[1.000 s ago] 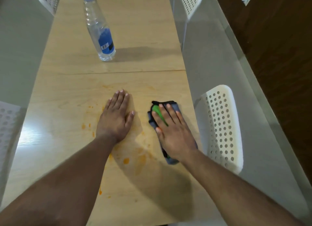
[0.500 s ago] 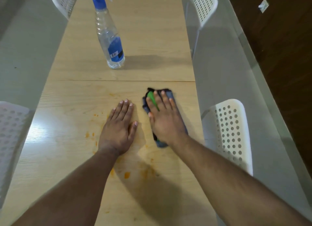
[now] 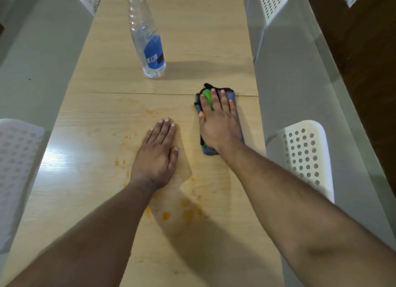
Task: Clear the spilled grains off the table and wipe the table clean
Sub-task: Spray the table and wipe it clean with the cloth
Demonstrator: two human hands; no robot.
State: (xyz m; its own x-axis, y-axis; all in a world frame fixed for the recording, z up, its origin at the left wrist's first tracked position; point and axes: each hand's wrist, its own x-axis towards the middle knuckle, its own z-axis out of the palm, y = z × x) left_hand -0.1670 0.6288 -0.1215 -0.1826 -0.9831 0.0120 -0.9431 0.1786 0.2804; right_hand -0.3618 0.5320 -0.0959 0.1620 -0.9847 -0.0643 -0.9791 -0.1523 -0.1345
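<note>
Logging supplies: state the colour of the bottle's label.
Blue, with a small white barcode patch, on the clear bottle; head view.

Left hand (image 3: pixel 157 156) flat, palm down, fingers straight and together, near side of the table seam (image 3: pixel 137 93). Right hand (image 3: pixel 218 124) flat, fingertips reaching that seam.

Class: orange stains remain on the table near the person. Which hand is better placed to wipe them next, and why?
Right hand: it already presses the cloth; the left hand lies flat, bare, beside the stains.
</note>
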